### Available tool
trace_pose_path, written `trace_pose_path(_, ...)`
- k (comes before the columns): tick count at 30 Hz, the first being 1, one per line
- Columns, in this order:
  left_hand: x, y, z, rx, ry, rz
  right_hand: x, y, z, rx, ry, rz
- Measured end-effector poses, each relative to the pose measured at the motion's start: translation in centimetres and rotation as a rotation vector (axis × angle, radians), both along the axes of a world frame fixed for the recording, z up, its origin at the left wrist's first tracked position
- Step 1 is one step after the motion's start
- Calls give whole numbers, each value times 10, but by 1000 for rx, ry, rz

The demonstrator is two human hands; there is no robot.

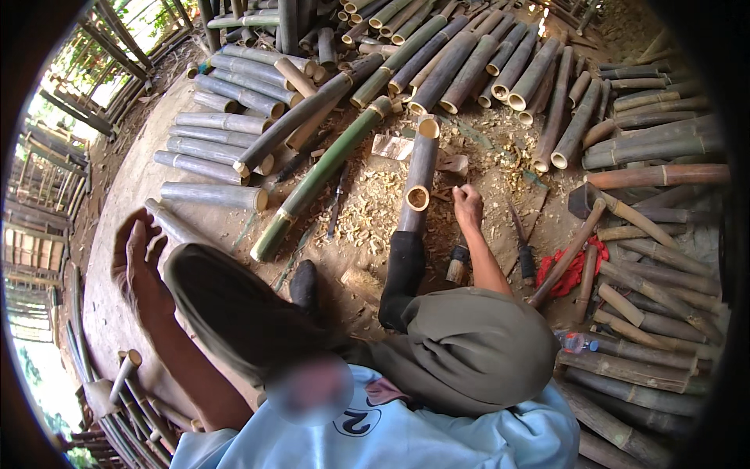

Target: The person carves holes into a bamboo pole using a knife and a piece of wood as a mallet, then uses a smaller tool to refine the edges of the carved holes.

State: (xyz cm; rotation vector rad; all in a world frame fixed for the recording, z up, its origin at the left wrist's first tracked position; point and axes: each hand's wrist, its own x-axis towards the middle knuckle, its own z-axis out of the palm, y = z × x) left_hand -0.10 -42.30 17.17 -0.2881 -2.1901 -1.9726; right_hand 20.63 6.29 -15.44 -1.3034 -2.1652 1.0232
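Note:
My left hand (142,262) is raised at the left beside my knee, its fingers loosely apart with nothing in them. Just beyond it lies the end of a grey bamboo tube (181,225). My right hand (469,206) is closed in a fist low over the shavings, right of a grey bamboo section (423,162). Whatever sits in that fist is too small to make out. The section shows a round opening at its near part and another at its far end. My dark-clad foot (404,262) is against its near end. A reddish-brown flat piece (454,165) lies beyond the fist.
A long green bamboo pole (324,178) lies left of centre. Right of my hand are a knife (518,227), a tool with a dark wrapped handle (458,264), a red cloth (564,270) and a plastic bottle (576,341). Many cut bamboo tubes (469,70) ring the ground.

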Motion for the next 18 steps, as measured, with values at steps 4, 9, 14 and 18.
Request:
trace_pose_path(4,38,92,-3,60,71,-178,43,-11,33,-192,-733,124)
trace_pose_path(9,74,215,-73,-193,-258,-952,77,-37,-8,-192,-860,235)
trace_pose_path(14,116,305,-130,-292,12,-1307,126,-11,-76,-275,-353,32)
trace_pose_path(18,111,351,-145,-520,563,-1549,129,-31,-53,-399,-369,135)
